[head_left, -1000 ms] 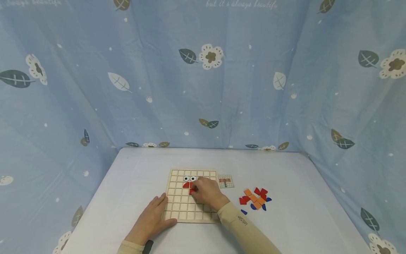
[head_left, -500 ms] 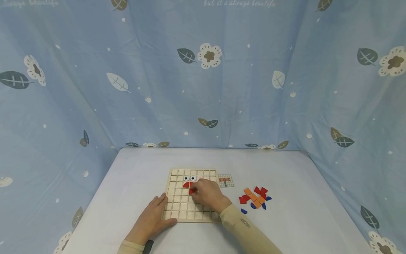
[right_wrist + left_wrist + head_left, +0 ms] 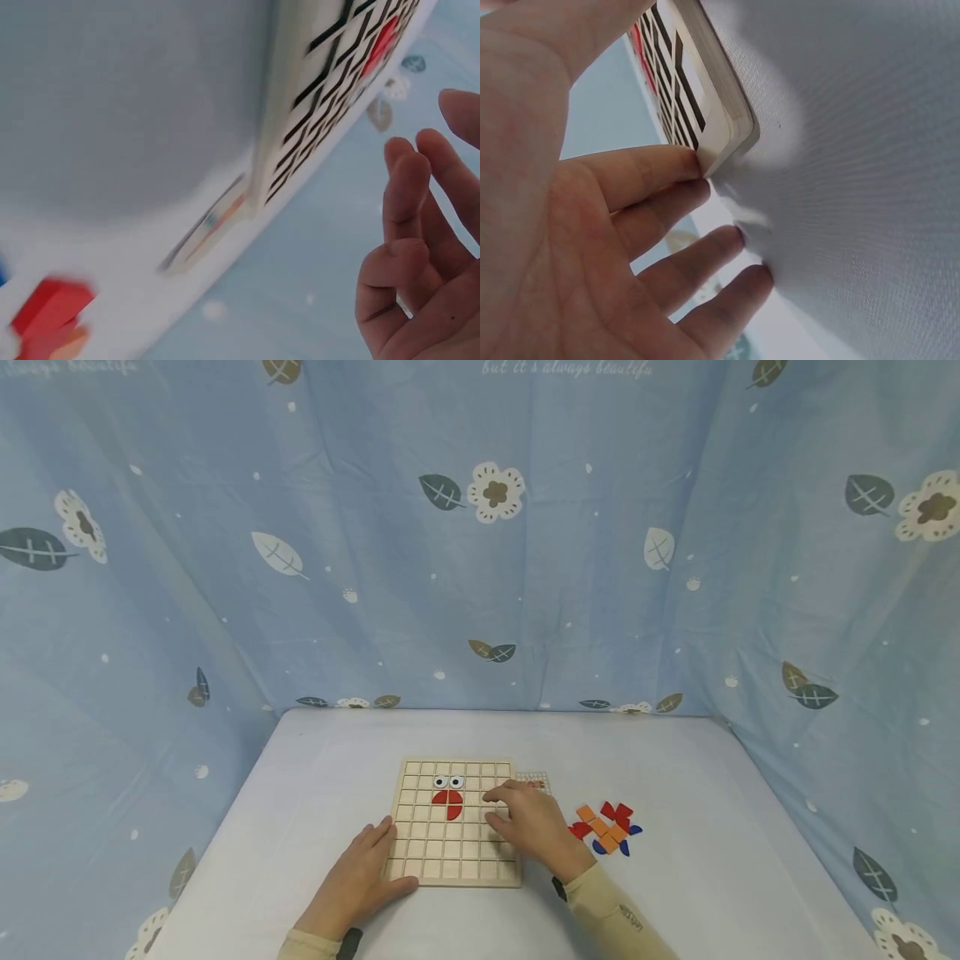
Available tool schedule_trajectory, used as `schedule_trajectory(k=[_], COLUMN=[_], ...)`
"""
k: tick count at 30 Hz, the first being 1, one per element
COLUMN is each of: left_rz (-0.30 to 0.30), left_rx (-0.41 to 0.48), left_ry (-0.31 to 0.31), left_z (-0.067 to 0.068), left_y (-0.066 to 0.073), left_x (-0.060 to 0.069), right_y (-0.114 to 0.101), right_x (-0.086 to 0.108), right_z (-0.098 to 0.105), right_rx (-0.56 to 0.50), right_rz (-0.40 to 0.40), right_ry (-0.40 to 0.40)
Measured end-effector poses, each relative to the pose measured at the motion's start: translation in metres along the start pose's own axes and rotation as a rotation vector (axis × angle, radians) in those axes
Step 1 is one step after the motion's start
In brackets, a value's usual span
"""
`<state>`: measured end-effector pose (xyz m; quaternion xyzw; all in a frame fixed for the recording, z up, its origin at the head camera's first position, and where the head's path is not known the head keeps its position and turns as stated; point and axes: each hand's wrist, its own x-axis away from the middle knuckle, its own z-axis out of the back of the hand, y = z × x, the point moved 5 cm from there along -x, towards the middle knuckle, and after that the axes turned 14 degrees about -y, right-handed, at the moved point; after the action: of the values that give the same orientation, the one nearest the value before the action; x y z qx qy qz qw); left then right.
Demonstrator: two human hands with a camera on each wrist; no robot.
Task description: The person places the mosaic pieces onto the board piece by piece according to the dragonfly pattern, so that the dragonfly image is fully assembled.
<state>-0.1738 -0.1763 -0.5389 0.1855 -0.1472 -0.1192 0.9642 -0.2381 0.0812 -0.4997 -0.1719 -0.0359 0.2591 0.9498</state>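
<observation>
A wooden grid board lies flat on the table. Two round eye pieces sit side by side in its upper part, and below them are three red quarter-circle pieces. My left hand rests at the board's left edge and near-left corner, its fingers extended; in the left wrist view a fingertip touches the board's corner. Over the board's right part hovers my right hand, thumb and fingers apart, holding nothing. In the right wrist view its fingers are loosely bent, away from the board.
A small pattern card lies against the board's right side, partly covered by my right hand. Further right is a loose cluster of orange squares, red pieces and blue pieces. A blue patterned curtain surrounds the white table.
My right hand has let go of the lower red quarter-circle and moved right, its fingers spreading, so the red pieces are uncovered. My left hand has stayed at the board's edge.
</observation>
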Motion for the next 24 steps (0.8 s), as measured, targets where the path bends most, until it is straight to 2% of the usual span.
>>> schedule_trajectory(k=[8,11,15,19,24], left_rz=[0.011,0.010,0.003,-0.004,-0.009], left_rx=[0.002,0.001,0.003,0.006,0.015], left_ry=[-0.014,-0.015,-0.011,-0.004,0.001], left_z=[0.000,0.000,0.000,0.000,0.001], left_y=[-0.001,-0.002,-0.001,-0.001,0.000], left_x=[-0.001,-0.001,-0.001,0.000,0.001], right_y=[0.039,0.057,0.082,0.108,0.136], right_x=[0.033,0.045,0.063,0.081,0.101], right_z=[0.015,0.019,0.026,0.031,0.035], right_rx=[0.011,0.003,-0.015,-0.039,-0.019], right_rz=[-0.031,-0.086,-0.164,-0.210,-0.216], right_ry=[0.122,0.136,0.122,0.074,0.028])
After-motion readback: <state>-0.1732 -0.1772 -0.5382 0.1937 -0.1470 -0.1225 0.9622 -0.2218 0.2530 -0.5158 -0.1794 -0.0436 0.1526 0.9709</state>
